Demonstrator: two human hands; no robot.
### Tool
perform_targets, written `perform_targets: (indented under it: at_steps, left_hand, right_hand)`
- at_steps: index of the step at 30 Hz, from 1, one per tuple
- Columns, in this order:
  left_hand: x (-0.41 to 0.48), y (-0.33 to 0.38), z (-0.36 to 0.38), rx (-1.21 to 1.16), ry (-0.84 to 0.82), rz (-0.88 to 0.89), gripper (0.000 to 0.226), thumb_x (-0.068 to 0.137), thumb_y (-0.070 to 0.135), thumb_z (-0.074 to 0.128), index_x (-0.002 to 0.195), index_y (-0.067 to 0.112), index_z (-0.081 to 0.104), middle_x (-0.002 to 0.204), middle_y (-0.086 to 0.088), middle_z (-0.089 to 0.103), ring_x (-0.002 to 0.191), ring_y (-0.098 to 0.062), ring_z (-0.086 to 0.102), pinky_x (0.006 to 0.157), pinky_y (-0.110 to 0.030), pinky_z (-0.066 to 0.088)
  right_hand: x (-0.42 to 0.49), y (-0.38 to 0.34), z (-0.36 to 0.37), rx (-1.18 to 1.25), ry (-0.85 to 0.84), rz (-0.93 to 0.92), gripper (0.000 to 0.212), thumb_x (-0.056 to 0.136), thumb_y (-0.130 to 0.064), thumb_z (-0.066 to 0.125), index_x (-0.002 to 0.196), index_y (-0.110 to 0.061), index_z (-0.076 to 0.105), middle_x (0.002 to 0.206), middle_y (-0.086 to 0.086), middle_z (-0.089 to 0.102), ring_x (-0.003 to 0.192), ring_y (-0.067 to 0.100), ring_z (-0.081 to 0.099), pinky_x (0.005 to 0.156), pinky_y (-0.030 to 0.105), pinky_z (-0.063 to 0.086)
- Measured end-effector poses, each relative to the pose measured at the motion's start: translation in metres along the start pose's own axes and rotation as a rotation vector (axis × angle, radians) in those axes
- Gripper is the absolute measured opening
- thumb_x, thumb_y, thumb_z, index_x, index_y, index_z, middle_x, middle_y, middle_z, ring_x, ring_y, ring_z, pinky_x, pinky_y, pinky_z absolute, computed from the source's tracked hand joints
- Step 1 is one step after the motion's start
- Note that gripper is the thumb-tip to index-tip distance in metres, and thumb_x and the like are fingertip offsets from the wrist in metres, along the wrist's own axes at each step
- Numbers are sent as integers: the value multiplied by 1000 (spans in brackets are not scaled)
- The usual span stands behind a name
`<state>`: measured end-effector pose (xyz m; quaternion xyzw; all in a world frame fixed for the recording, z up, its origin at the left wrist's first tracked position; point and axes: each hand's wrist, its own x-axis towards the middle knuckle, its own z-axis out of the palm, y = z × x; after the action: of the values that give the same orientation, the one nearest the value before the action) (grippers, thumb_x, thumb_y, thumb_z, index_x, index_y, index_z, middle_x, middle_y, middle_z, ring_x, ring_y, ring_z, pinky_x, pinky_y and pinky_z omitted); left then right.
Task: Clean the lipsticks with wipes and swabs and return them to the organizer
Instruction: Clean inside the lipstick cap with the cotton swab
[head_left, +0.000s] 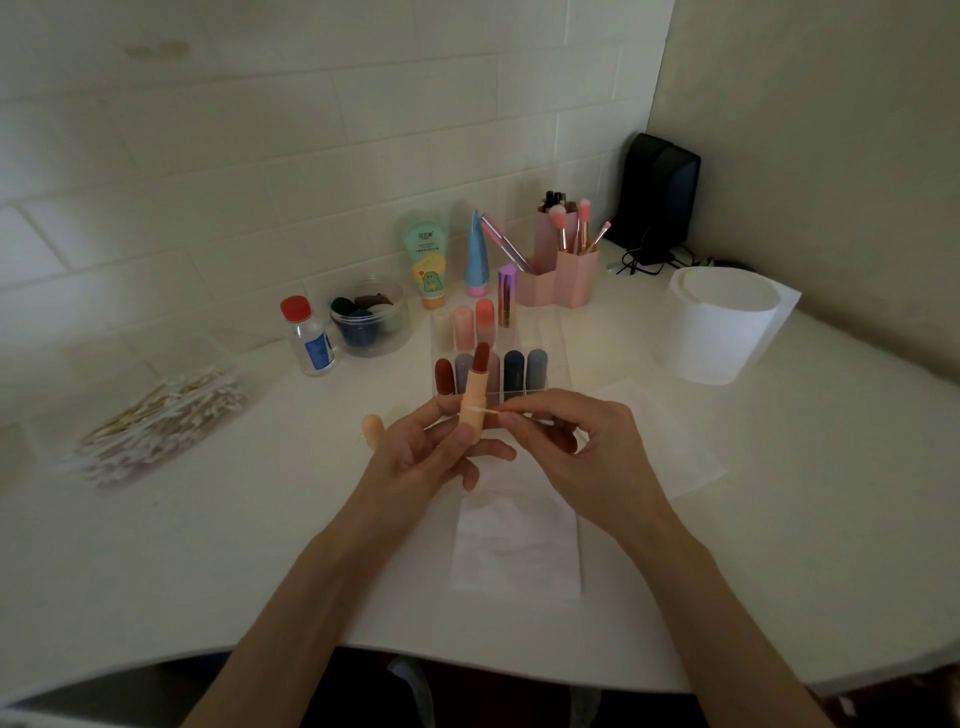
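Two bare hands meet above the white table (208, 545), just in front of the clear organizer (524, 332). The left hand (431, 452) holds an uncapped peach lipstick (474, 397) upright, thumb and forefinger pinching its lower barrel while the remaining fingers fan out loosely below. Its dark red bullet points up, in front of the organizer's front row.

The right hand (582, 441) pinches a cotton swab (511, 413) between thumb and forefinger, its other fingers curled underneath. The swab lies roughly level, and its white tip touches the lipstick's barrel just above the left thumb.

The peach cap (373, 428) sits on the table just left of the left hand. A crumpled white wipe (514, 545) lies flat beneath the wrists, and a second sheet (654, 415) lies under the right hand.

Several capped lipsticks (513, 369) stand in the organizer in two rows. A clear box of swabs (161, 421) rests well to the left, a red-capped bottle (306, 338) and a jar of sponges (369, 317) stand near the wall, and a paper roll (722, 327) sits at the right.
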<state>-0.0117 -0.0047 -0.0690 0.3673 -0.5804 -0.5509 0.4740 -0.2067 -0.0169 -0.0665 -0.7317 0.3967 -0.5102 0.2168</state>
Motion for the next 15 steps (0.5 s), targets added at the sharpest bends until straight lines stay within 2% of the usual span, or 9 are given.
perform_targets:
  at_steps: [2, 4, 9, 12, 15]
  left_hand:
    - [-1, -2, -1, 46, 11, 8, 30, 105, 14, 44, 129, 5, 60, 105, -10, 73, 90, -19, 67, 70, -24, 51]
    - [-1, -5, -3, 68, 11, -3, 31, 107, 15, 41, 128, 8, 63, 95, -9, 68, 81, -21, 55, 72, -24, 45]
    - [0, -3, -1, 0, -8, -21, 32, 107, 23, 42, 120, 12, 69, 99, -8, 65, 88, -24, 52, 75, -33, 40]
    - [0, -3, 1, 72, 19, -11, 26, 103, 24, 51, 115, 12, 71, 94, -14, 66, 82, -21, 54, 69, -25, 43]
    - [0, -4, 0, 94, 19, 16, 26, 99, 18, 54, 114, 4, 70, 86, -10, 67, 74, -18, 53, 61, -19, 41]
  right_hand:
    - [0, 0, -1, 0, -2, -11, 24, 92, -33, 66, 106, -18, 79, 92, -19, 72, 80, 3, 66, 69, 9, 45]
    - [0, -1, -1, 16, -5, -7, 20, 92, -28, 68, 106, -18, 79, 94, -21, 72, 82, 0, 66, 70, 8, 45]
    - [-1, 1, 2, 12, -16, 0, 16, 92, -20, 73, 107, -17, 80, 95, -15, 74, 82, 2, 66, 70, 9, 44]
    - [-1, 3, 4, -13, -28, 3, 16, 93, -21, 74, 107, -18, 80, 95, -14, 75, 83, 2, 66, 72, 9, 45]
    - [-2, 3, 5, -53, -35, -37, 15, 94, -23, 73, 105, -16, 80, 92, -13, 74, 78, 4, 64, 70, 10, 44]
